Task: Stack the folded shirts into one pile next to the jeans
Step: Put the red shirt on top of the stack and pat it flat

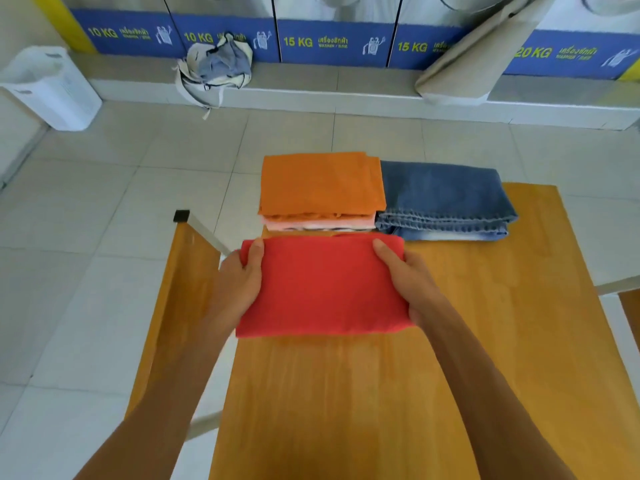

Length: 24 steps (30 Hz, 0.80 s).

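We hold red folded shirt (323, 287) over wooden table (485, 306) | L hand (239, 282) + R hand (412, 282) grip its side edges | shirt pile (320, 188), orange top, touches jeans (445, 199) at far edge | near tabletop bare

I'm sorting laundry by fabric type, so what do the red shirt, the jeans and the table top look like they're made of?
The red shirt looks like soft matte knit, probably cotton: no sheen, slight give at the edges. The jeans are faded blue denim, with stitched hems showing. The table top looks like orange-stained wood or a wood-look laminate, with streaky grain and a faint gloss; I can't tell which.
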Tool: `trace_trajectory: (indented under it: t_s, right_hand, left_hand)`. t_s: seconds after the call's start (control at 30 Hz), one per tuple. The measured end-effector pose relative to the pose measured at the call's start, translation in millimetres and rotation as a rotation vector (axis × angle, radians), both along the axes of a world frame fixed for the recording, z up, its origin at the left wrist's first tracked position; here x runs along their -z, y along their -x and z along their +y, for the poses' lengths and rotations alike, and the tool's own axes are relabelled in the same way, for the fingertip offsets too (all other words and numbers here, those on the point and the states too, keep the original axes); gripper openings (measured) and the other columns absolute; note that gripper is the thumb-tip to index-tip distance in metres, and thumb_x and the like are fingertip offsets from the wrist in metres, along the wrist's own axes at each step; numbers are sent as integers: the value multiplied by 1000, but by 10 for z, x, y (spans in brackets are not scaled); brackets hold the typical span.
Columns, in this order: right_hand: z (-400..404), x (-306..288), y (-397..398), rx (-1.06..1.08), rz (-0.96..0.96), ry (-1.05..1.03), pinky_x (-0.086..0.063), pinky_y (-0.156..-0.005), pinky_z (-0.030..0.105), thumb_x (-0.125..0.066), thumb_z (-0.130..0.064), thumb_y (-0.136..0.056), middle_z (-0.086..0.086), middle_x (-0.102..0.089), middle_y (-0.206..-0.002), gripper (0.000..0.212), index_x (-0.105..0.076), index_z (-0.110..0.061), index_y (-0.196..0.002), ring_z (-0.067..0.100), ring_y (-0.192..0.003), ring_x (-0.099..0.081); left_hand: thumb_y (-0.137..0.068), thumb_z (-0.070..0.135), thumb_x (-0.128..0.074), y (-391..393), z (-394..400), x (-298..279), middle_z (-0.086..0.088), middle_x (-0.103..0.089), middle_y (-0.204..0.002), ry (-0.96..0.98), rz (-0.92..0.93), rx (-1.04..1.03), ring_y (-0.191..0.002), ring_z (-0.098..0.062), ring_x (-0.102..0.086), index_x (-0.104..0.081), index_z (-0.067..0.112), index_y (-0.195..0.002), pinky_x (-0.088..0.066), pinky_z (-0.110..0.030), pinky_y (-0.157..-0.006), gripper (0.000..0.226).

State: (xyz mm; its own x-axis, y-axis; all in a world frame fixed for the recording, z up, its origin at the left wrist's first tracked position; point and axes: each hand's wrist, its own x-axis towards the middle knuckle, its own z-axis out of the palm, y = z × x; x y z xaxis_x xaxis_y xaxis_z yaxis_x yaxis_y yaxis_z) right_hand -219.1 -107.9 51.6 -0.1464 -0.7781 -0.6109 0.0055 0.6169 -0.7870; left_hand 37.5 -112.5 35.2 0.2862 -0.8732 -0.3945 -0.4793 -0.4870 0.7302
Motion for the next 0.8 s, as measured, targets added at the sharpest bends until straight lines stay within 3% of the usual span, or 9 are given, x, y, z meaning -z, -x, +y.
trace_trajectory:
  t_s: [0.17,0.27,0.37,0.5,0.6,0.8]
  right_hand:
    - [-1179,-265,93,-16,-4,153,-58,-79,39,-64,-42,-93,4,-73,-106,37,-66,-14,-117,22,-94,-71]
    - [-1706,-279,89,-29,53,203,-59,-77,40,-59,-36,-96,6,-73,-101,30,-65,-11,-112,23,-90,-70]
    - [-2098,-99,65,3,143,241,-58,-79,40,-59,-35,-96,7,-71,-100,27,-65,-11,-105,24,-91,-68]
    - [-2193,400,47,-49,338,181,-54,-85,41,-57,-43,-94,8,-68,-108,41,-63,-8,-114,27,-101,-64]
    - [-2172,580,88,-88,415,188,-48,-79,35,-54,-49,-94,6,-65,-113,49,-60,-10,-123,25,-102,-61]
    - [-2249,500,79,-55,457,294,-49,-65,31,-55,-44,-96,6,-67,-97,39,-64,-6,-104,20,-84,-62]
  left_hand:
    - [-96,59,-31,10,-1150,-267,-1,-64,-101,124,-42,-16,-92,-22,-62,-60,16,-108,-46,-37,-75,54]
    - [-97,54,-33,16,-1689,-302,-5,-64,-99,188,-79,-37,-88,-24,-61,-63,11,-106,-42,-33,-68,54]
    - [-95,54,-36,55,-2082,-173,-8,-64,-101,184,-119,-38,-89,-26,-60,-63,10,-102,-43,-35,-72,52]
    - [-98,52,-35,86,-2228,247,-10,-61,-103,93,-174,-20,-89,-25,-56,-61,5,-111,-41,-36,-73,56]
    - [-98,53,-34,77,-2268,363,-9,-60,-100,78,-190,-32,-89,-25,-56,-60,5,-108,-40,-36,-72,56]
    - [-99,51,-35,-23,-2264,333,-7,-59,-96,162,-236,-44,-83,-23,-54,-60,6,-104,-37,-34,-67,53]
